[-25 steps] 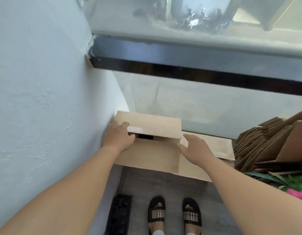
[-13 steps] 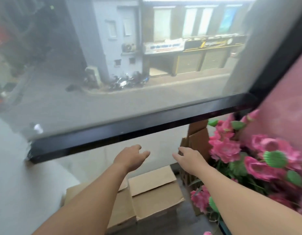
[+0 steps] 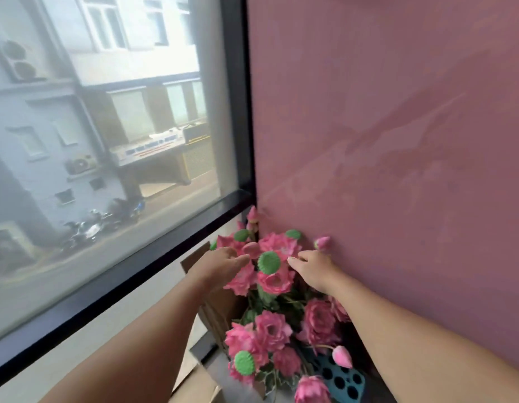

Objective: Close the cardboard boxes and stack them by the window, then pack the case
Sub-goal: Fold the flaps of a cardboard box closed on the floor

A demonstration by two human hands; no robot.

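A pink wall [image 3: 398, 141] meets the window [image 3: 107, 126]. At their corner stand pink artificial flowers [image 3: 271, 279] beside upright cardboard [image 3: 216, 303]. A cardboard box [image 3: 194, 385] lies at the bottom edge. Left hand [image 3: 220, 264] and right hand [image 3: 313, 269] hover with loosely spread fingers, holding nothing.

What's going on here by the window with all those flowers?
A person reaches both arms out over a bunch of pink flowers standing in the corner by the window. The left hand and right hand are open and hold nothing. Cardboard boxes sit below by the glass.
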